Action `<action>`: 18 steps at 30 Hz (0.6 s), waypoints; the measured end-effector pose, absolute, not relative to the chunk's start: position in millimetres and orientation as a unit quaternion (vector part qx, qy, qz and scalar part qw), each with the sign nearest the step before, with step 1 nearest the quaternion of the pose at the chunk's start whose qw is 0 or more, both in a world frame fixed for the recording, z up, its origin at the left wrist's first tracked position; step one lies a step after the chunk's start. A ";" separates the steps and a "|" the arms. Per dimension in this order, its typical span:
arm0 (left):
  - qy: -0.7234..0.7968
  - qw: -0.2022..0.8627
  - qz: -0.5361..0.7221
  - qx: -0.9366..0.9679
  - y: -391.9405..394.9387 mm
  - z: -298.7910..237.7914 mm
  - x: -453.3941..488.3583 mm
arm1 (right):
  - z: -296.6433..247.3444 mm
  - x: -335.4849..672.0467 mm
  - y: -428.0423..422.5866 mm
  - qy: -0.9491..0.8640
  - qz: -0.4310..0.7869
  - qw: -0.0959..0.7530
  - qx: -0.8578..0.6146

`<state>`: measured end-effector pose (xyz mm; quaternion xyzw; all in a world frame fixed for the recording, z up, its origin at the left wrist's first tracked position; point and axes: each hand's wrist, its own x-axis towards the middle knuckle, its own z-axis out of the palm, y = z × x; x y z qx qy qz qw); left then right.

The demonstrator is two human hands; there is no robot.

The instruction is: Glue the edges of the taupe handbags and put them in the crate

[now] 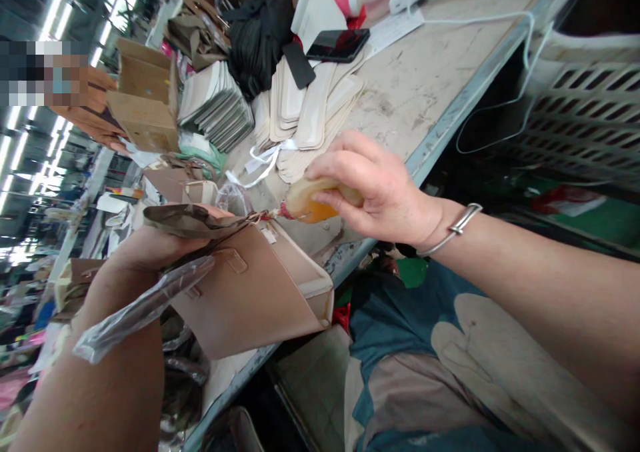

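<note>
My right hand is closed around a soft squeeze bottle of amber liquid. The bottle lies almost level, its reddish, crusted nozzle pointing left at the top edge of a tan handbag. Whether the tip touches the bag cannot be made out. My left hand is closed on the upper part of this bag, partly hidden behind a dark brown strip of material. A strap wrapped in clear plastic hangs across my left forearm. The bag is tilted over the table's near edge.
On the worktable lie stacked pale panels, long cream pieces, a phone and black straps. A cardboard box stands farther back. A white plastic basket is at the right, near a hanging white cable.
</note>
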<state>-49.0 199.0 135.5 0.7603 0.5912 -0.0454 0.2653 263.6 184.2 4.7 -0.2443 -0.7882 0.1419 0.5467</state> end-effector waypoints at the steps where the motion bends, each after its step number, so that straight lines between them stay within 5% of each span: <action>1: 0.585 0.273 -0.057 0.761 200.2 135.1 -48.4 | 5.2 267.7 184.0 -0.788 0.141 0.547 -0.244; 18: 0.582 0.272 -0.051 0.765 203.3 131.8 -45.5 | 2.1 274.2 180.5 -0.799 0.184 0.525 -0.230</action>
